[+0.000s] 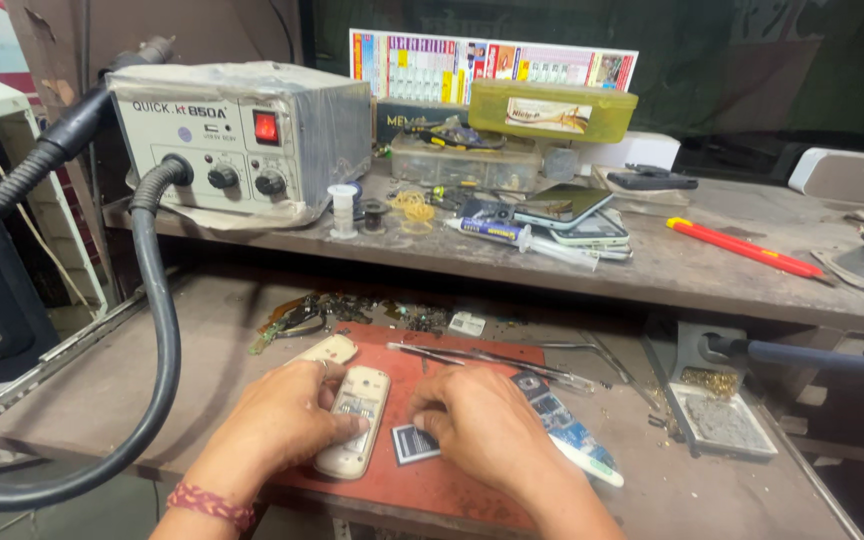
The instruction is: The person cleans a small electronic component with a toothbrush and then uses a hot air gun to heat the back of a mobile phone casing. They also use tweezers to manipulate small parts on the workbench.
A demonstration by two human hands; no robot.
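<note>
Nearest me is my left hand (287, 420), a woven red band at its wrist, fingers curled loosely around the left edge of a small cream-coloured phone (354, 420) that lies face-down, its back opened, on the red work mat (432, 490). I hold the phone by its side rather than clamp it. My right hand (477, 420) rests knuckles-up just beside the phone, fingers bent down onto the mat; I cannot tell whether they pinch anything. A dark phone battery (414, 445) lies on the mat between the phone and that hand, partly under it. A cream back cover (327, 350) sits just above my left hand. Metal tweezers (482, 358) lie across the mat's far edge, and a blue circuit board (557, 420) pokes out beyond my right hand. On the upper shelf stand a grey hot-air rework station (242, 135), its black hose (157, 330) looping down to my left, a stack of smartphones (572, 215) and a red-handled tool (742, 247).
</note>
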